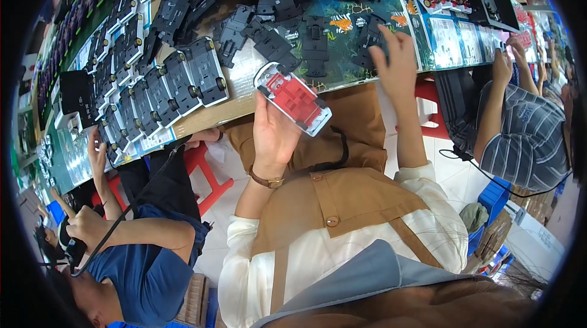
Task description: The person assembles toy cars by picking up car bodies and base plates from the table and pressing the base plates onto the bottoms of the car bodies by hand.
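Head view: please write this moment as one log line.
left hand: holding toy car, red side up | right hand: at black base plate, contact unclear | table left: car rows

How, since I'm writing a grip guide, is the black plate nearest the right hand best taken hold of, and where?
Probably by its two long edges, near mid-length, with the right hand coming from above and the right: the black plate appears to lie flat, longer than it is wide, and the hand is open at that side.
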Available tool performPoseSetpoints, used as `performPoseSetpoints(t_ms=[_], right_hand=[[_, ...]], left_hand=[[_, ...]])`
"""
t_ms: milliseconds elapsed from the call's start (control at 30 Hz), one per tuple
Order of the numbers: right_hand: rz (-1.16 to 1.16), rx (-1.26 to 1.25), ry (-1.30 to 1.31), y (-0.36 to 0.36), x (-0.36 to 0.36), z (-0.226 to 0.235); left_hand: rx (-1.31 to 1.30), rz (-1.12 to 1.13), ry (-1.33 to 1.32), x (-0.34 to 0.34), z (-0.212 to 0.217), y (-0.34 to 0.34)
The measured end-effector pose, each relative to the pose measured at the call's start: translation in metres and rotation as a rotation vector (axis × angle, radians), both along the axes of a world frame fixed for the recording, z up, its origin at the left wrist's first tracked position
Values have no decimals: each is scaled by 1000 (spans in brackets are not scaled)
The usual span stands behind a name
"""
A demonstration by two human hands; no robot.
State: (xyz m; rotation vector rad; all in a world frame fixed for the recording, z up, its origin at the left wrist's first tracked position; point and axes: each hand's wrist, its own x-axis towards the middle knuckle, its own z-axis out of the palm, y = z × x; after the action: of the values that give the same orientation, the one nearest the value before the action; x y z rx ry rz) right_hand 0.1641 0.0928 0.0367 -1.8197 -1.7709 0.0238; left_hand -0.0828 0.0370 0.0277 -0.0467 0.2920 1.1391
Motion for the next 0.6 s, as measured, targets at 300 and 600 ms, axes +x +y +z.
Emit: performPoseSetpoints(t_ms=[300, 600], right_hand=[[-104, -10, -65, -5, 0, -23], [-38, -4, -199, -8, 11, -22]], left_hand=[[-39, 5, 106, 13, 10, 4], [-56, 0, 122, 9, 15, 4]])
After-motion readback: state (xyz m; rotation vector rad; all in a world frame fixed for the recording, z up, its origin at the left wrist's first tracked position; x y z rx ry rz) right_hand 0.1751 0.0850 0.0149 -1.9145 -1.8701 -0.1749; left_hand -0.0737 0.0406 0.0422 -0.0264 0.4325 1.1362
